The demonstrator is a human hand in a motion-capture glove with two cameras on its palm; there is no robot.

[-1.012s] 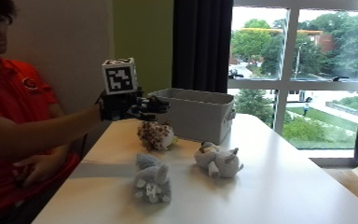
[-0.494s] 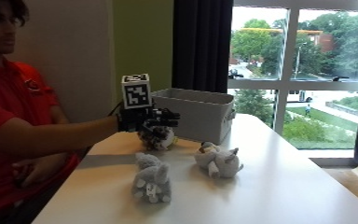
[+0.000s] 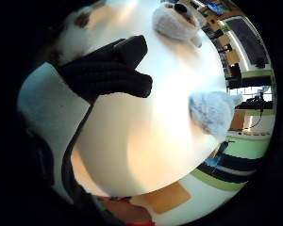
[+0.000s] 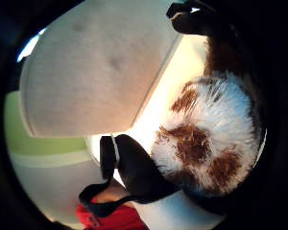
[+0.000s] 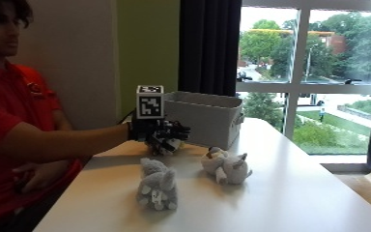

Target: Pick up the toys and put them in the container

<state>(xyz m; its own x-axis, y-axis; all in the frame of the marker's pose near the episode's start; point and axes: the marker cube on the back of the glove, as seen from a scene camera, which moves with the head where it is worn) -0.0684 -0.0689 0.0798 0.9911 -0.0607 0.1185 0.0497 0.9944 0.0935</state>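
One spotted toy (image 5: 167, 146) directly under hand (image 5: 162, 134), seemingly touching.

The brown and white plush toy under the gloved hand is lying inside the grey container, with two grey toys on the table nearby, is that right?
Not quite: the brown and white plush toy lies on the table in front of the grey container, not inside it, as the outside view shows. The gloved right hand is over it, and the two grey toys are on the table nearby.

A brown-and-white plush toy (image 5: 164, 146) is lying just before the grey container (image 5: 205, 118); two grey toys (image 5: 156, 186) (image 5: 226, 166) are sitting farther out.
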